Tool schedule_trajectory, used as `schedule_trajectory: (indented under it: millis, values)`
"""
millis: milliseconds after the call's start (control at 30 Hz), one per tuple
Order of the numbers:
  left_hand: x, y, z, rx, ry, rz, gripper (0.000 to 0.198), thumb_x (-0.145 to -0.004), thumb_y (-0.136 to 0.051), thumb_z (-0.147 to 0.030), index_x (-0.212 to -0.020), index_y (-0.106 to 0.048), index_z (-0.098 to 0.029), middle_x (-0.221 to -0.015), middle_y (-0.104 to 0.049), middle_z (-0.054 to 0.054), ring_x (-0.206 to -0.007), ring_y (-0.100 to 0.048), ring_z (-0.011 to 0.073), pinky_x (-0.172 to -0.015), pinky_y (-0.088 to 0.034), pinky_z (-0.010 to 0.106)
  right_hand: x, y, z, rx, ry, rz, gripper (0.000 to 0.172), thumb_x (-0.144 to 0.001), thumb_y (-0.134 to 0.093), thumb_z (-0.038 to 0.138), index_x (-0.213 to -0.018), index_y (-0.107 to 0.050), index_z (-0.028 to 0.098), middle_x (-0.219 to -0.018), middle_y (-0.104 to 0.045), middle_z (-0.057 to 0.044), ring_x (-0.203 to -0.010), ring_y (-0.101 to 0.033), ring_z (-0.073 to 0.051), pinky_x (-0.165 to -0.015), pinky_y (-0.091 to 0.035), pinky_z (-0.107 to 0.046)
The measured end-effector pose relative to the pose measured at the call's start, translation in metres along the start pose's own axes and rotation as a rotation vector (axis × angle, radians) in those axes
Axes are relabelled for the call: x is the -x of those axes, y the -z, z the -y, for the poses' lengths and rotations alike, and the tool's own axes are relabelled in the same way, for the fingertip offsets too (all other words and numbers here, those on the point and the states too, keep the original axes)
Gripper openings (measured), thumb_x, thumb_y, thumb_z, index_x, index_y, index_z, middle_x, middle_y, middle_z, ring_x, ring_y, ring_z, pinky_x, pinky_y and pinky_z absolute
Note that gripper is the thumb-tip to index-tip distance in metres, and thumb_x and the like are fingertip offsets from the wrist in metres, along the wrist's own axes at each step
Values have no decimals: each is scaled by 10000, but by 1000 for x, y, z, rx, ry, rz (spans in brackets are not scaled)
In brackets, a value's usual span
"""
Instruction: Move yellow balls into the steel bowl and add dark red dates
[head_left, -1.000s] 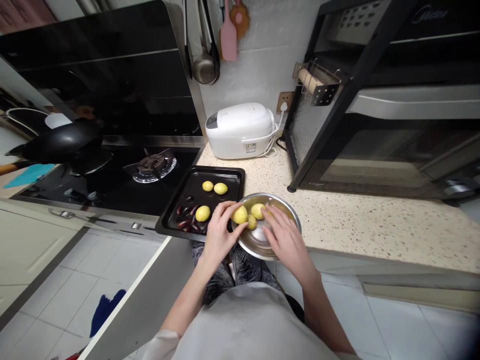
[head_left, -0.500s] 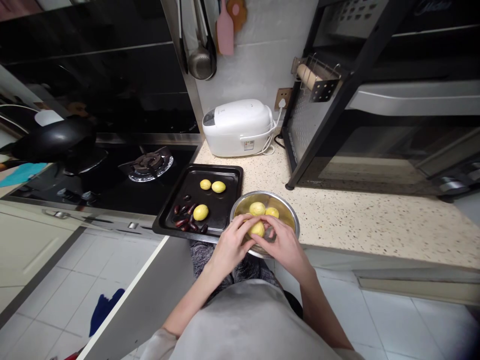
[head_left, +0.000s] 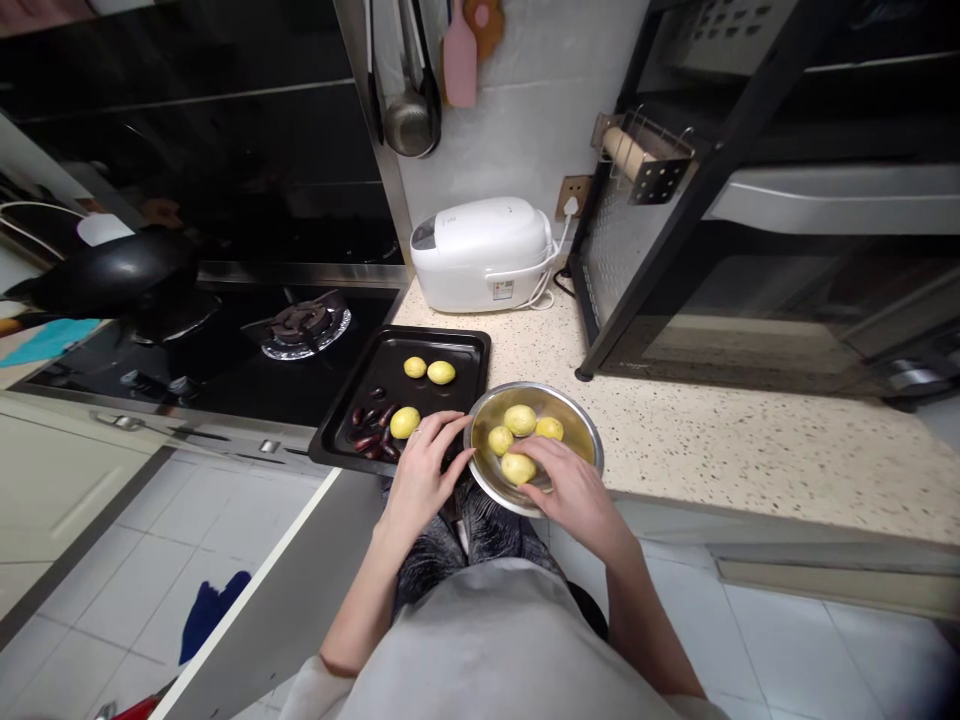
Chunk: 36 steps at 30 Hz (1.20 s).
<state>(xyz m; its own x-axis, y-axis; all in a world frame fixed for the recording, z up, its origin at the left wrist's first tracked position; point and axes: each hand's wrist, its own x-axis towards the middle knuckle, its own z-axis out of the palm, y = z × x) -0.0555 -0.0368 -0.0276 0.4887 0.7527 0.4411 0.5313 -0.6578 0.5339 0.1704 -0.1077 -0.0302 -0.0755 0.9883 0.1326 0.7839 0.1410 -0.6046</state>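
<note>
A steel bowl point(head_left: 596, 440) sits at the counter's front edge with several yellow lemon-like fruits point(head_left: 520, 420) in it. My right hand point(head_left: 570, 490) reaches into the bowl, thumb and fingers curled round the nearest yellow fruit point(head_left: 517, 469). Just left of the rim, my left hand point(head_left: 424, 470) has its thumb and fingers apart, fingertips close to the bowl; whether they touch it I cannot tell. Under and beyond that hand lies a black baking tray point(head_left: 450, 345). It bears three yellow fruits point(head_left: 405, 423) and several small dark red oblong pieces point(head_left: 366, 443), partly hidden by my left hand.
A white rice cooker point(head_left: 484, 255) stands against the wall behind the bowl. On the left is a gas stove point(head_left: 300, 325) with a black wok point(head_left: 112, 270). A black rack with an oven point(head_left: 810, 290) rises at right. An open cabinet door point(head_left: 292, 590) juts out below.
My left hand has left the fruit in the bowl and moved left, past the rim toward the tray. My right hand stays at the front fruit. The view has shifted slightly.
</note>
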Motion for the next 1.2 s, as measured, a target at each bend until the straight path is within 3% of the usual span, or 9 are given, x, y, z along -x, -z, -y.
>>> schedule_trajectory:
  millis: [300, 467, 600, 700, 900, 1067, 1200]
  values:
    - [0, 11, 28, -173, 148, -105, 384, -1006, -612, -281, -1387, -584, -251, -1346, -625, 120, -1273, -606, 292, -1129, -490, 497, -2, -1, -2, -119, -19, 75, 396, -825, -658, 57, -1158, -719, 261, -1302, -721, -54, -1185, -694, -255, -1002, -572, -434]
    - [7, 11, 51, -332, 191, -94, 456, -980, -643, -288, -1424, -557, -222, -1395, -607, 159, -1309, -590, 341, -1112, -501, 541, -2, -2, -4, -168, -4, 55, 389, -842, -640, 78, -1172, -726, 265, -1303, -724, -59, -1205, -688, -256, -1022, -566, -440]
    - [11, 7, 59, -376, 207, -64, 443, -984, -610, -228, -1423, -556, -200, -1409, -608, 171, -1319, -594, 343, -1108, -518, 533, -1, 4, -8, -187, -33, 7, 343, -878, -620, 136, -1180, -726, 261, -1258, -743, -67, -1098, -723, -260, -962, -583, -439]
    - [12, 4, 61, -403, 229, -42, 434, -968, -592, -154, -1400, -575, -186, -1410, -609, 174, -1316, -594, 346, -1111, -521, 529, 1, 10, -13, -187, -82, -36, 288, -901, -607, 181, -1154, -724, 252, -1215, -752, -66, -1032, -728, -259, -931, -584, -435]
    - [12, 3, 64, -407, 244, -62, 525, -898, -524, -31, -1380, -588, -227, -1329, -613, 147, -1232, -614, 325, -1050, -558, 512, 4, 14, -18, -124, -86, -95, 258, -896, -553, 162, -1084, -705, 253, -1167, -744, -60, -1085, -707, -270, -934, -571, -427]
    - [8, 6, 61, -303, 247, -132, 454, -875, -576, -68, -1284, -622, -260, -1220, -628, 106, -1172, -620, 319, -1033, -551, 498, 1, 12, -23, -83, -62, -142, 317, -852, -505, 82, -1058, -682, 246, -1174, -724, -68, -1114, -693, -265, -981, -562, -436]
    - [-2, 10, 42, -130, 166, -242, 344, -911, -625, -151, -1241, -617, -245, -1206, -640, 95, -1167, -635, 285, -1052, -541, 457, -2, 10, -26, -60, -40, -173, 356, -831, -477, 48, -1067, -670, 232, -1191, -713, -80, -1135, -680, -265, -1015, -550, -442]
